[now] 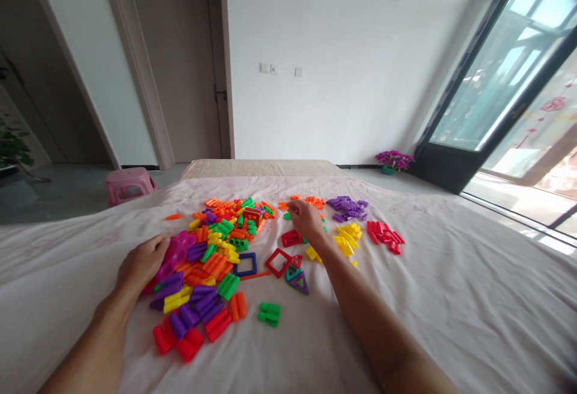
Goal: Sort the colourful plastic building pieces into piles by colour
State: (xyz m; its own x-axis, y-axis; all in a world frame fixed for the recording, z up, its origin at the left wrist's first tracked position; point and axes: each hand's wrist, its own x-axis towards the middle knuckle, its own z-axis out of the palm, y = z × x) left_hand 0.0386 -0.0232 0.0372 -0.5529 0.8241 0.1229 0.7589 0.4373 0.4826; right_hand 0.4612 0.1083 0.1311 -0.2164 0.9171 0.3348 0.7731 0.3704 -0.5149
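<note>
My left hand (143, 260) grips the edge of a magenta scalloped plastic piece (178, 251) at the left side of a mixed heap of toy blocks (220, 235). The heap is made of short double-tube blocks in orange, green, yellow, purple and red. Farther out, my right hand (307, 221) has its fingers pinched together, with an orange block (283, 206) at the fingertips. Orange blocks (315, 202) and a few green ones lie around and behind that hand. Under its wrist are a red block (291, 238) and yellow blocks (313, 254).
Purple (347, 208), yellow (348, 238) and red (386, 236) piles lie at the right. Square frames, blue (245, 264) and red (278, 262), and small triangles (298, 281) lie mid-cloth. A green block (269, 314) sits nearer. A pink stool (130, 185) stands beyond the left edge.
</note>
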